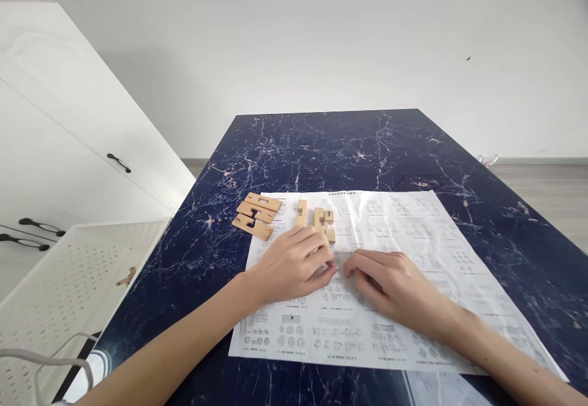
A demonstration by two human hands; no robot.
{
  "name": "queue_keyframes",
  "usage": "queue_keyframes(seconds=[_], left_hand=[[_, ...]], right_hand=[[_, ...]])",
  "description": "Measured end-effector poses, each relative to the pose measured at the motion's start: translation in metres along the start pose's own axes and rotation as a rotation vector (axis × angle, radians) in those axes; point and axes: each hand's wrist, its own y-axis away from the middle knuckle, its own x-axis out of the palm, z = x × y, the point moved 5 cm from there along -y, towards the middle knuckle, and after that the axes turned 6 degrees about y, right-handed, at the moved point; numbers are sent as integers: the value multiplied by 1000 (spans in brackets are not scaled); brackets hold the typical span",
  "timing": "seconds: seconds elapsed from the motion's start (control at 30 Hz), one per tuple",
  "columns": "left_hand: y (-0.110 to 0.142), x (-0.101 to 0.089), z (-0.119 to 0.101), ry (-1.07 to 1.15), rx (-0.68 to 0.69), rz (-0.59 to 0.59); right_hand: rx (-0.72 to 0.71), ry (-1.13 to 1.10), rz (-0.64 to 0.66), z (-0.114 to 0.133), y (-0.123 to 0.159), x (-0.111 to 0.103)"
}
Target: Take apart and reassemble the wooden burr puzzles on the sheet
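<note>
Spanning the view beyond both hands, the dark marbled surface point(321, 149) carries a creased printed sheet point(413, 234), which lies beneath them. The left hand point(298, 262) and right hand point(390, 277) are loosely curled, fingertips near each other; whether either pinches something, I cannot tell. Beyond the left hand, toward its outer side, flat wooden plates point(269, 215) lie partly over the sheet's edge. Just past its fingers sits a block cluster point(318, 216); past its knuckles, a notched bar point(302, 215). A careless left-hand slide could knock the cluster apart, and dragging either hand could shift the sheet, disturbing the pieces.
</note>
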Motion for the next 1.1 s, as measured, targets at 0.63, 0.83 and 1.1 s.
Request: queue_keyframes(seconds=[0.63,0.83,1.1], left_hand=[[1,-2,13,-74,-150,-61],[1,15,-3,212,-110,166],[1,15,3,260,-168,142]], right_hand=[[10,-3,23,0,1,0],[10,2,27,0,1,0],[7,18,28,1,0,-1]])
